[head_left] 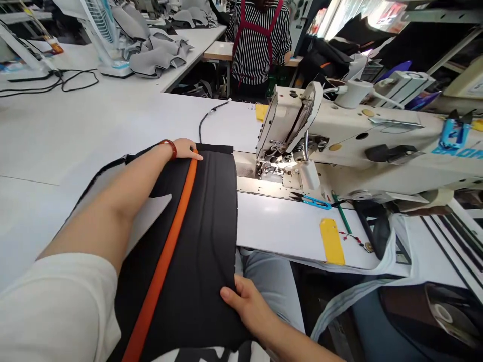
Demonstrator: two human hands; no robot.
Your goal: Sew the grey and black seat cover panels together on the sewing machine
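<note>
A black fabric panel [204, 236] with an orange stripe [169, 246] lies across the white table and hangs over its near edge onto my lap. My left hand [184, 149] rests flat on the panel's far end, fingers stretched out by the top of the stripe; a red bead bracelet is on that wrist. My right hand [247, 304] pinches the panel's near right edge, thumb on top, fingers curled under the cloth. The sewing machine [339, 136] stands just right of the fabric, its needle area [279, 163] lit.
Blue snips [316, 202], a green pencil [341, 213] and a yellow tag [332, 241] lie on the machine bed. A person in a striped shirt [258, 40] stands at the far table. Grey fabric pieces [158, 50], a fan and cables are at the back left.
</note>
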